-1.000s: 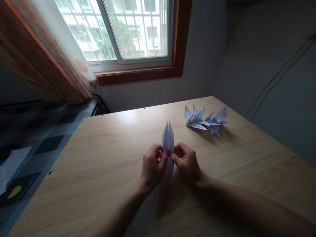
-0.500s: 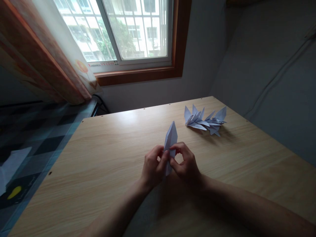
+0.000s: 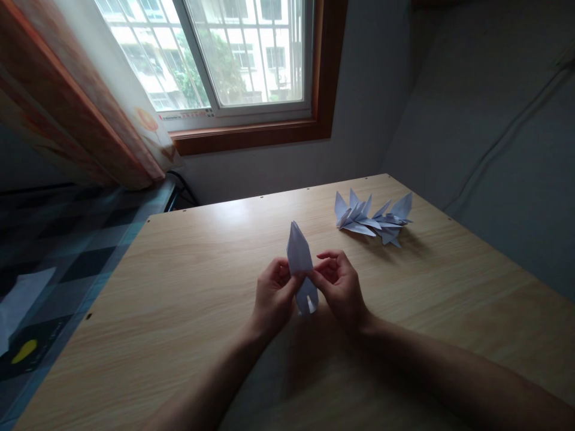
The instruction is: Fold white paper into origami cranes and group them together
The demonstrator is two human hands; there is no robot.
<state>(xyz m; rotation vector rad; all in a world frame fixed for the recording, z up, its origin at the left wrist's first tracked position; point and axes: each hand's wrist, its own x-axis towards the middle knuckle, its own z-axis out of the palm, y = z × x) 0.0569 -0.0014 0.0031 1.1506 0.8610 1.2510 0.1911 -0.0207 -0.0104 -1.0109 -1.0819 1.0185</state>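
A white folded paper (image 3: 298,248) with a pointed top stands upright between my hands, above the table. My left hand (image 3: 273,294) is closed on its left side, thumb in front and fingers curled partly behind. My right hand (image 3: 343,290) presses its thumb against the middle of the paper, close to the left thumb. Its index finger is bent and lifted off the paper; the other fingers are partly hidden. Below the thumbs, the lower part of the paper curves and shows a gap. Several pointed folded paper pieces (image 3: 359,220) lie clustered farther back, to the right.
The light wooden table (image 3: 202,263) fills most of the view. To the left is a checkered surface (image 3: 85,263) with a loose white sheet (image 3: 27,299) on it. Behind stand a barred window (image 3: 251,60) and an orange curtain (image 3: 90,108). A cable (image 3: 503,134) runs along the right wall.
The top of the folded paper has tipped to the left, and its lower part now bows out. My right index finger has come off the paper while the thumb stays on it.
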